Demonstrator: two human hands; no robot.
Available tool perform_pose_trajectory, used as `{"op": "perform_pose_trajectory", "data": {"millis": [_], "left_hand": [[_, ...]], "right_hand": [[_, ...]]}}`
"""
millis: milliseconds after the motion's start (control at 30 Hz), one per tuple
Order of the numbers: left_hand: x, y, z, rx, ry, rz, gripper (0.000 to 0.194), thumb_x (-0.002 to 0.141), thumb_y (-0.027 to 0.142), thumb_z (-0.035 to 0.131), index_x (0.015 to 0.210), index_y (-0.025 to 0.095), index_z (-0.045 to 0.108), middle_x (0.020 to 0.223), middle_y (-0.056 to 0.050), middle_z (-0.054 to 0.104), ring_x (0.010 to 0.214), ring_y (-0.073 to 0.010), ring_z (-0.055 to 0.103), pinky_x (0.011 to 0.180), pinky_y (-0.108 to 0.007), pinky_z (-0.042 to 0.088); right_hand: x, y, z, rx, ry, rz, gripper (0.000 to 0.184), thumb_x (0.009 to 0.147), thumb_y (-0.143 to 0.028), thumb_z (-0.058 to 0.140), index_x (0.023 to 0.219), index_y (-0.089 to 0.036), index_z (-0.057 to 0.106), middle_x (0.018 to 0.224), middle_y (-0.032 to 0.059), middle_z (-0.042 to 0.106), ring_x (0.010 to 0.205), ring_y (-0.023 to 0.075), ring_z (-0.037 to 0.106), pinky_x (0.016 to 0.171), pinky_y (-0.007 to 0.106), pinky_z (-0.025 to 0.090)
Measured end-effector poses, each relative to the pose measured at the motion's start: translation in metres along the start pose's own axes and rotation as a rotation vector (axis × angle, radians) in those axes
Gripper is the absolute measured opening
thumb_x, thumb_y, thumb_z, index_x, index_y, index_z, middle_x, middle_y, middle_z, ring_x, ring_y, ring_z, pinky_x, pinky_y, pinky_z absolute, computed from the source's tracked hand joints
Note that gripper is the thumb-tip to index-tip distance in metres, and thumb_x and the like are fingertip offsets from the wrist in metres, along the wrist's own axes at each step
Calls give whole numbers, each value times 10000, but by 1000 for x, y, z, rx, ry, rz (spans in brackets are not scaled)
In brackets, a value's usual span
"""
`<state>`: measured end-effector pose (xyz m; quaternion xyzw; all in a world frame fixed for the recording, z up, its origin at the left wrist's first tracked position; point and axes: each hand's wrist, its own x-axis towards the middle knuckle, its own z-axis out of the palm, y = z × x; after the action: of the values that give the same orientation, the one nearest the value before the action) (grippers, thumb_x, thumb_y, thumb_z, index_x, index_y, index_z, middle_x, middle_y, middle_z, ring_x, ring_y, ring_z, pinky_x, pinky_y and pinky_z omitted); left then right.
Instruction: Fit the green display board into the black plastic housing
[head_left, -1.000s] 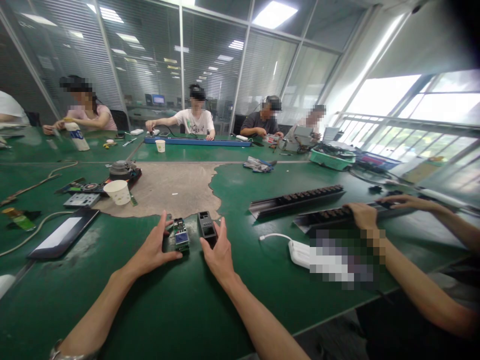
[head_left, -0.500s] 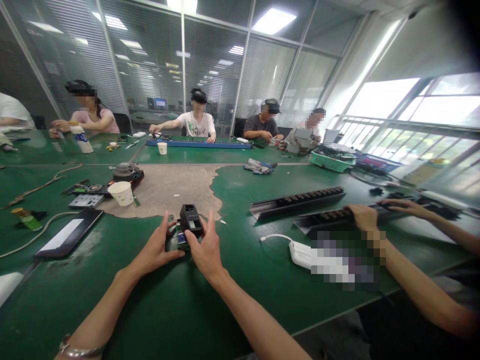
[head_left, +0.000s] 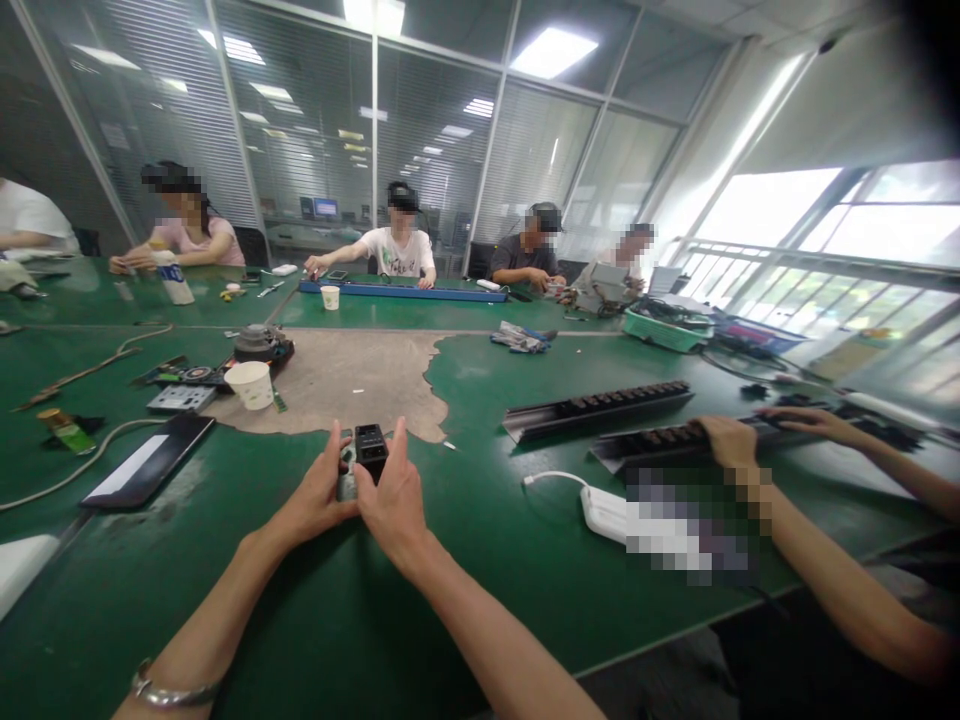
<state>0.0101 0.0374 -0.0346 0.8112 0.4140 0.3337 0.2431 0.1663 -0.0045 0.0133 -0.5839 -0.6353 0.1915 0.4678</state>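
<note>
My left hand (head_left: 319,495) and my right hand (head_left: 390,500) meet over the green table (head_left: 315,620), both closed on a small device. The right hand grips a black box-shaped cover (head_left: 370,447) from the right and holds it on top of the part in the left hand. The left hand pinches a small circuit module (head_left: 346,470) that is mostly hidden behind the cover and my fingers. A metal bracelet sits on my left wrist.
A white paper cup (head_left: 251,384), a black tablet-like slab (head_left: 146,460) and loose electronics lie to the left. Long black power strips (head_left: 596,408) and a white power strip (head_left: 604,505) lie to the right, where a co-worker's hands (head_left: 724,435) rest. Other people sit along the far side.
My right hand lifted the black cover from the table and carried it left onto the circuit module in my left hand. Both hands have closed together around the two parts.
</note>
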Motion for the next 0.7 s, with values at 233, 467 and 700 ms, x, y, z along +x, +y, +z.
{"op": "perform_pose_trajectory", "data": {"millis": [233,467,700], "left_hand": [[-2,-7,1,53,25,28,1263,687,323,768,1511,241,-185,1553,-207,179,1237,-350,463,1024,-540,391],[-1,-8,2,169,35,37,1252,691,349,752,1512,218,-184,1549,-218,179,1339,-413,336,1059,-584,311],[-1,-4,2,225,34,49,1224,699,302,724,1511,208,-187,1532,-222,233,1329,-411,360,1056,-588,303]], "right_hand": [[-14,9,6,-58,3,-58,887,825,-233,590,1523,-69,68,1324,224,534,1196,329,551,983,471,458],[-16,9,4,-86,-26,20,896,816,-252,605,1521,-67,84,1223,214,608,1090,340,619,927,482,491],[-28,27,15,-32,-17,-47,899,813,-242,620,1519,-68,91,1366,214,511,1253,322,512,1024,470,437]]}}
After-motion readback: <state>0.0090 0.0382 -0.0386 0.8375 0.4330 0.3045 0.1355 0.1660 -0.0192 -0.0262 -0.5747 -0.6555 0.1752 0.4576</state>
